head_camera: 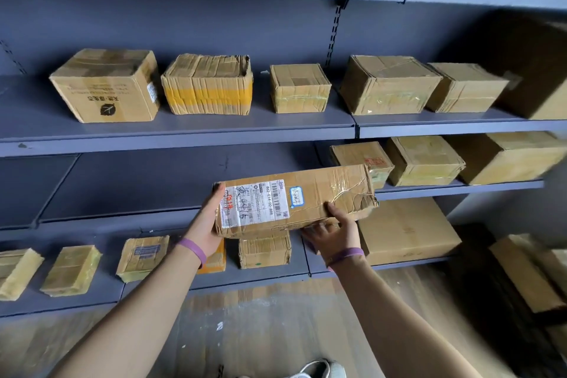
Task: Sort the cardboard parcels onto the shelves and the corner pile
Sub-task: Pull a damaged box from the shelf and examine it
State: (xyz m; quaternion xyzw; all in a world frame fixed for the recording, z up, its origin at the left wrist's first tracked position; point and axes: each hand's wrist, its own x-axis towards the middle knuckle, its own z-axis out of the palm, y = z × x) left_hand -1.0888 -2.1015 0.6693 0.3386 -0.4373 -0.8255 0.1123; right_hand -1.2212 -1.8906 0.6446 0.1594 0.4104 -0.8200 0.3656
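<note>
With the left hand point(211, 218) gripping one end of the long parcel point(294, 199) and the right hand point(334, 232) gripping underneath, keep it flat and slide it onto the shelf point(138, 190) just behind.

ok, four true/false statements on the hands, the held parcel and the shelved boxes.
1. The left hand and the right hand both hold the long parcel. True.
2. The white label sits at the parcel's right end. False: it is at the left end, by the left hand.
3. The yellow-banded box stands beside the leaf-logo box on one shelf. True.
4. The purple bands are both on the left wrist. False: one on each wrist.
</note>
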